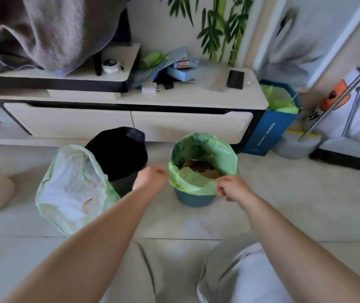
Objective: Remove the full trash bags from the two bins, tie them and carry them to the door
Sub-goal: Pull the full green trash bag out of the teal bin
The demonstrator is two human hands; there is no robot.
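The teal bin (195,199) stands upright on the tiled floor (284,204), mouth up, its green liner (203,154) folded over the rim. The left hand (150,177) pinches the liner's near-left edge in a closed grip; the right hand (232,188) pinches the near-right edge. Left of it stand the black bin (120,152) and a pale bag (72,189), open. A low white cabinet (131,123) lies behind.

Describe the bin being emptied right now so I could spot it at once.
On the floor before the long white cabinet stand two bins. It is the small teal bin on the right, where both hands pinch the green liner. Its neighbour, the black bin, is taller and unlined.
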